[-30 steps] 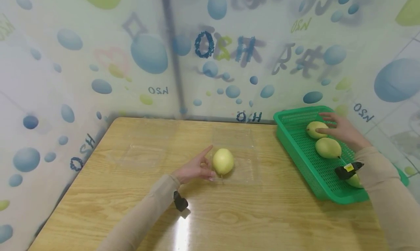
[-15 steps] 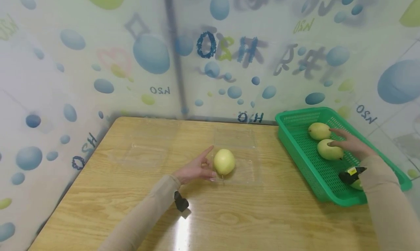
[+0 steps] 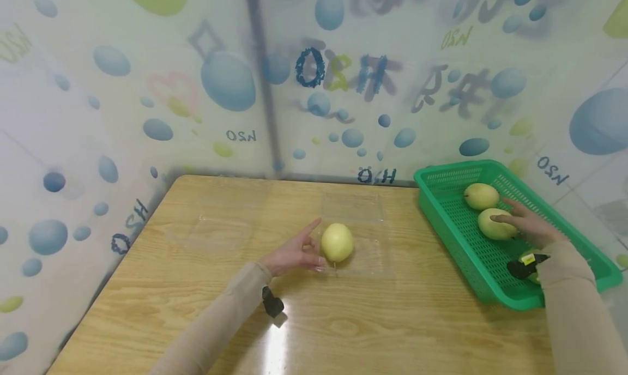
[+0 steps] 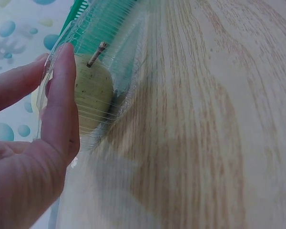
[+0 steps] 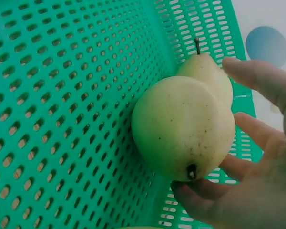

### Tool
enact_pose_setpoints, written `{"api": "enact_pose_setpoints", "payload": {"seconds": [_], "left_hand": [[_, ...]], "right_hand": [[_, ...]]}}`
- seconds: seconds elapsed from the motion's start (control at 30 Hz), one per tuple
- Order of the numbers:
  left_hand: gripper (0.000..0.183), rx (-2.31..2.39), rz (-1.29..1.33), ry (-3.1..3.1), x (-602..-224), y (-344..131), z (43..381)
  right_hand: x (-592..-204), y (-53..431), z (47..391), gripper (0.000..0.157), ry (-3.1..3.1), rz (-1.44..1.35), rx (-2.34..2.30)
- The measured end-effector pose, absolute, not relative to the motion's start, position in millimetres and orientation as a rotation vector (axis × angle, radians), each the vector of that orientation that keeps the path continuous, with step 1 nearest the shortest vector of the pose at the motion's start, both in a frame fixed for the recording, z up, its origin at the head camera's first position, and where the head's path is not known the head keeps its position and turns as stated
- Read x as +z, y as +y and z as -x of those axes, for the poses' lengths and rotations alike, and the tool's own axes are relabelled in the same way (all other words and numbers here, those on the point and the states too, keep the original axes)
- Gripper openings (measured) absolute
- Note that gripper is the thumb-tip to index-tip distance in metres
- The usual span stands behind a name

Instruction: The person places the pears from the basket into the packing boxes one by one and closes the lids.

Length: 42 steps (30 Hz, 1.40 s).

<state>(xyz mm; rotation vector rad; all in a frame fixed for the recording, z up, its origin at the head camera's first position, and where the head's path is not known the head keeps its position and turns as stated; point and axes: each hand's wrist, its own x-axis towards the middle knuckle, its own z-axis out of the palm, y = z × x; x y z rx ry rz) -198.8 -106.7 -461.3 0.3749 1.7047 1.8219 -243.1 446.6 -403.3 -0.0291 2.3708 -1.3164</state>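
Head view: the desk [image 3: 373,331] meets a bubble-print wall [image 3: 294,15] along its far edge. A clear box [image 3: 369,255] with one pear [image 3: 337,243] sits mid-desk, wood stretching right to the green basket [image 3: 453,244]; a second box [image 3: 218,230] lies left. Left wrist view: the left hand [image 4: 38,157] touches the clear box's side, fingers straight. Right wrist view: the right hand [image 5: 257,188] spreads wide round a basket pear [image 5: 181,119]; whether it grips, I cannot tell.

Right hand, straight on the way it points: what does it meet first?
Most likely the middle pear in the green basket; whether the right hand touches it is hard to tell.
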Motion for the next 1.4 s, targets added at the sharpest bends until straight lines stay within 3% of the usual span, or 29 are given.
{"api": "enact_pose_setpoints", "payload": {"seconds": [0.23, 0.5, 0.97, 1.4], "left_hand": [[0.101, 1.814, -0.377, 1.713, -462.6, -107.2, 199.1], [0.101, 1.824, -0.379, 1.701, -462.3, -106.7, 199.1], [0.101, 1.824, -0.382, 1.700, -460.3, -107.1, 198.5], [0.099, 1.822, -0.382, 1.694, -459.1, -106.8, 198.4]], "right_hand": [[-406.0, 442.5, 244.1, 0.076, 2.431, 0.034, -1.233], [-410.3, 436.4, 245.8, 0.087, 2.424, 0.038, -1.207], [-421.1, 434.0, 252.8, 0.081, 2.409, 0.084, -1.187], [-412.2, 421.7, 253.1, 0.086, 2.537, 0.103, -1.225]]}}
